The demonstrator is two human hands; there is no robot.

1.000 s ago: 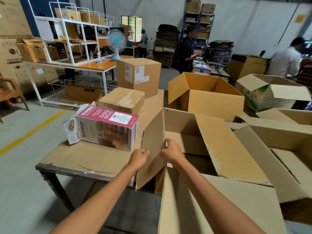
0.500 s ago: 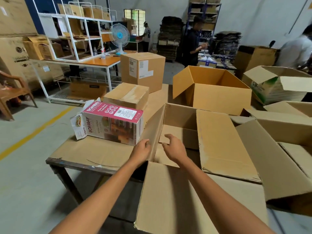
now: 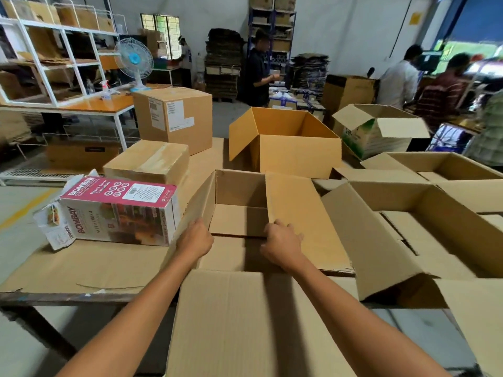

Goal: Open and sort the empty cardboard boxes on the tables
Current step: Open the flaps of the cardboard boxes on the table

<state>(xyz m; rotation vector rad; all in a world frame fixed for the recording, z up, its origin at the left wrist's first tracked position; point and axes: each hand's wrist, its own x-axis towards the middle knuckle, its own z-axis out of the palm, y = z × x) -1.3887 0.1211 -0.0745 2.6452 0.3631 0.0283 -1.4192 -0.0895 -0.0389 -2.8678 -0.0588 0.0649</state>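
The open brown box (image 3: 239, 221) is sitting at the near edge of the tabletop (image 3: 81, 268), its near flap (image 3: 245, 322) hanging down toward the camera and its right flap (image 3: 302, 221) lying folded outward. The left hand (image 3: 194, 240) is gripping the box's left flap (image 3: 201, 202), fingers curled over its lower edge. The right hand (image 3: 281, 244) is resting palm down at the near corner of the right flap, fingers bent over the edge; whether it is clamping the card is hard to tell. Both forearms are reaching forward from the bottom of the view, wide apart at the elbows and narrowing toward the box.

Just left of the open brown box, a pink printed carton (image 3: 117, 210) is lying on its side, touching or nearly touching the left flap. Behind that carton a taped box (image 3: 148, 161) is standing, and farther back a taller labelled box (image 3: 174, 118). Directly behind the open brown box an orange-lined box (image 3: 285, 142) is standing open. To the right, more open boxes (image 3: 408, 229) are crowding against it, their flaps overlapping and partly cut off by the frame. Its floor is partly shadowed.
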